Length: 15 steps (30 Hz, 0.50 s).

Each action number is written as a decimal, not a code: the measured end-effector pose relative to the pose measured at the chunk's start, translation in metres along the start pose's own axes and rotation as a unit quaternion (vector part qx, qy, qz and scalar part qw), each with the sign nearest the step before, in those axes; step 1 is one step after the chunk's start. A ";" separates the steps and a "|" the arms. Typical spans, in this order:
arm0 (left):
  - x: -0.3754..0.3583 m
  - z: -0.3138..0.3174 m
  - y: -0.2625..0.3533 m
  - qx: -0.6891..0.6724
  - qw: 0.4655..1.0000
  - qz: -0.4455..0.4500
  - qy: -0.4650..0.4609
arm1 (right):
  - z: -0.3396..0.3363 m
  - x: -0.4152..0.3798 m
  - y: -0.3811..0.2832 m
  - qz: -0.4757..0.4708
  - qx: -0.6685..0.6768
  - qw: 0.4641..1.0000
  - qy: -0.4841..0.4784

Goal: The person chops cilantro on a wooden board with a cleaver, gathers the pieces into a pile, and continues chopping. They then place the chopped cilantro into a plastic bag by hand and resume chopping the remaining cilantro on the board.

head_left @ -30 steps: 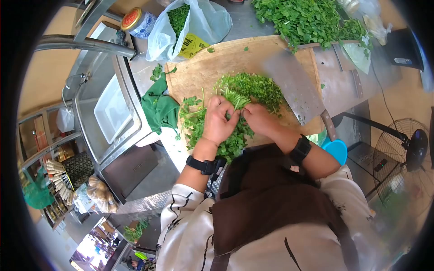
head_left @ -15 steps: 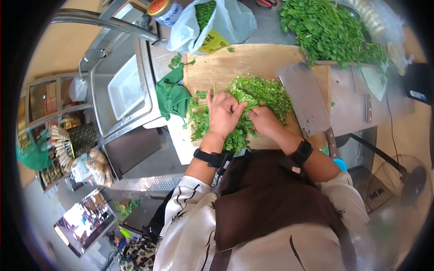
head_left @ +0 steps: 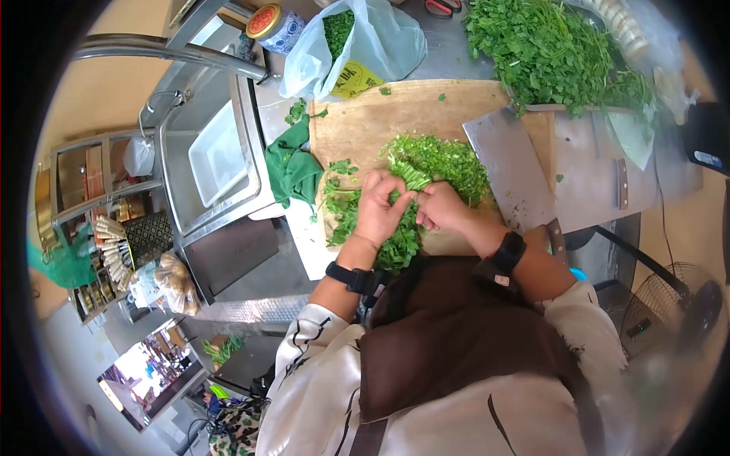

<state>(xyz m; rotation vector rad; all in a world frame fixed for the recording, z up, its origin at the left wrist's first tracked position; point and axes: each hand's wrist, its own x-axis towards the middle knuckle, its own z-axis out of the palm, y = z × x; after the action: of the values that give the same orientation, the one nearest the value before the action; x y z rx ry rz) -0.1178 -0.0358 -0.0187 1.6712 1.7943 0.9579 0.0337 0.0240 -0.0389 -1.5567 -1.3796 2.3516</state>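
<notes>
My left hand [head_left: 380, 207] is closed round a bunch of cilantro [head_left: 411, 176], its cut stem ends pointing up the board. At the bunch's right side, my right hand [head_left: 442, 207] has its fingers curled in a pinch against the stems, close to my left thumb. Leaves of the bunch [head_left: 399, 247] hang below both hands. Just above them lies a heap of chopped cilantro [head_left: 449, 156] on the wooden cutting board [head_left: 411, 102]. A wide cleaver [head_left: 511, 163] rests flat at the board's right side, bits of green stuck on its blade.
Loose sprigs [head_left: 341, 199] lie left of my hands, beside a green cloth [head_left: 293, 163]. Behind the board stand a plastic bag [head_left: 388, 49] of chopped greens and a lidded jar [head_left: 275, 29]. More cilantro [head_left: 544, 57] is heaped at upper right. A sink [head_left: 220, 152] is at left.
My left fingers have curled in from a more spread pose, and both hands have come closer together at the bunch. The whole view has shifted slightly.
</notes>
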 end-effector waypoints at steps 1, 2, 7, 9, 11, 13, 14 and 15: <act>-0.001 0.000 0.000 0.003 1.000 0.009 -0.007 | 0.001 0.000 0.000 0.003 -0.005 1.000 0.000; 0.000 0.000 -0.001 0.006 1.000 0.019 -0.012 | 0.002 0.000 0.000 0.013 -0.005 1.000 0.006; 0.003 0.001 0.002 0.040 0.997 0.060 -0.009 | -0.001 -0.013 0.000 0.022 0.134 0.990 -0.047; 0.003 0.002 0.004 0.059 0.995 0.077 0.004 | -0.003 -0.021 0.004 0.029 0.211 0.975 -0.070; 0.001 0.006 0.006 0.083 0.992 0.093 0.012 | -0.012 -0.034 0.003 0.022 0.151 0.985 -0.080; -0.001 0.008 0.005 0.088 0.991 0.096 0.017 | -0.020 -0.066 -0.016 -0.005 0.078 0.995 -0.059; -0.001 0.009 0.004 0.090 0.991 0.098 0.018 | -0.024 -0.074 -0.010 -0.050 0.038 0.998 0.009; 0.000 0.009 0.004 0.087 0.991 0.104 0.018 | -0.032 -0.083 0.000 -0.094 -0.004 0.993 0.076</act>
<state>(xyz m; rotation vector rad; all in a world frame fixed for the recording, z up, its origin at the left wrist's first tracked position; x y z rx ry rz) -0.1084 -0.0345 -0.0211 1.9934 1.7983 0.9453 0.0992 0.0086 0.0185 -1.4973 -1.4333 2.0777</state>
